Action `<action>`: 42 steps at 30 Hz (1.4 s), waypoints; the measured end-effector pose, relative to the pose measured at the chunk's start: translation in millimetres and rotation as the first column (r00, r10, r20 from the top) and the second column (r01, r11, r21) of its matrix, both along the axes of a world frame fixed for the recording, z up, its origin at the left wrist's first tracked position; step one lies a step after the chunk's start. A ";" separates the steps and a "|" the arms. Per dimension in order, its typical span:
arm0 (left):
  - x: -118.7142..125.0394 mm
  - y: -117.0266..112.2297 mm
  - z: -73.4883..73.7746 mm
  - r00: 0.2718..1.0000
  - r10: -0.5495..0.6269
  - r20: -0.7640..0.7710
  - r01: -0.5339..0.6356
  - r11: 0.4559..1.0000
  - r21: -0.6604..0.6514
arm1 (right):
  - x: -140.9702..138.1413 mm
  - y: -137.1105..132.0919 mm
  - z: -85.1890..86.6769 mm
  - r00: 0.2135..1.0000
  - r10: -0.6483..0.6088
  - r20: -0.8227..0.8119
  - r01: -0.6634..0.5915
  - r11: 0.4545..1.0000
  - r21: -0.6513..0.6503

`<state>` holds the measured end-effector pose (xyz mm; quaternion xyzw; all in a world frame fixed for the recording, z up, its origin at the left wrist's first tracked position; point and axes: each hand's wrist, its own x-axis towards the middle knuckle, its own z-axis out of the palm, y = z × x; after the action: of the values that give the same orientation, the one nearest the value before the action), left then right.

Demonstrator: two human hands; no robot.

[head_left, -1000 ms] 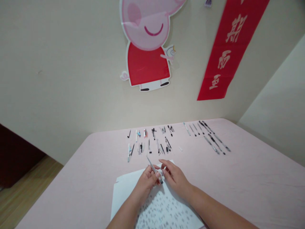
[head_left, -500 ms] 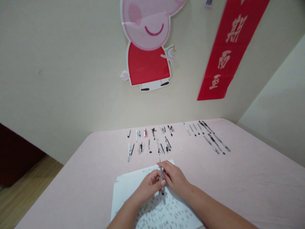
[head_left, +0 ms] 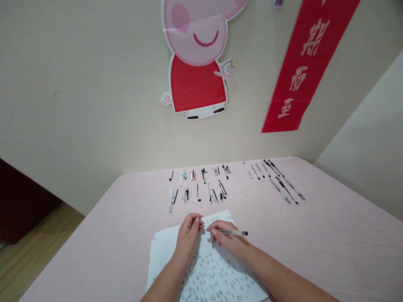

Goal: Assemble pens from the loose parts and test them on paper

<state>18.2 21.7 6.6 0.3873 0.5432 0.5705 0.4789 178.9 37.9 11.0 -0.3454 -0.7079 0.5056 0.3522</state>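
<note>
Pen (head_left: 233, 232): lay nearly level over the far right corner of the sheet, its dark end poking past the sheet's right edge and its pale barrel running back toward the fingers.
Right hand (head_left: 228, 242): clenched on the Pen, thumb and fingers pinching the barrel just inside the sheet's far edge; the forearm crossed the sheet's right half.
Left hand (head_left: 188, 230): rested on the sheet's far edge, just left of the Right hand, with a small gap between the two; its fingers were curled under, and it could not be told whether they pinched anything.
Sheet (head_left: 163, 251): white paper, lying flat before the person, covered in rows of small grey marks; the edge of a second sheet peeked out under its left side.
Desk (head_left: 315, 243): pink and plain, carrying the sheet near its front edge.
Pen parts (head_left: 198, 184): small dark and pale pieces, laid out in two short rows straight beyond the sheet's far edge, well apart from it.
Whole pens (head_left: 278, 180): a slanted row of slim dark and grey pens, beyond the sheet and off to its right.
White bit (head_left: 239, 196): a tiny pale piece, alone between the sheet's far right corner and the whole pens.
Pig cut-out (head_left: 198, 63): pink head, red dress, stuck on the wall high above the sheet.
Red banner (head_left: 302, 71): hung aslant on the wall, above and right of the sheet.
Wooden floor (head_left: 31, 260): showed past the desk, left of the sheet.
</note>
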 end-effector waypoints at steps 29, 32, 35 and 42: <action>-1.4 -3.4 -9.6 0.805 -0.107 -0.584 0.251 0.953 0.172 | -1.2 -2.1 -13.8 0.936 -0.124 0.331 -0.003 0.934 0.358; -1.5 -3.8 -9.6 0.776 -0.118 -0.620 0.280 0.945 0.170 | -0.8 -1.6 -14.2 0.934 -0.121 0.335 -0.009 0.932 0.362; -1.5 -3.9 -9.2 0.760 -0.130 -0.637 0.299 0.940 0.166 | -0.6 -1.6 -13.7 0.934 -0.106 0.342 -0.026 0.933 0.360; -0.5 -3.6 -4.8 0.782 -0.140 -0.607 0.282 0.949 0.144 | 0.8 -1.6 -13.1 0.942 -0.091 0.324 -0.035 0.931 0.363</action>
<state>17.7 18.1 1.8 0.6557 0.5490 0.4224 0.3003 179.8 36.3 -2.1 -0.3654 -0.8335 0.2944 0.2918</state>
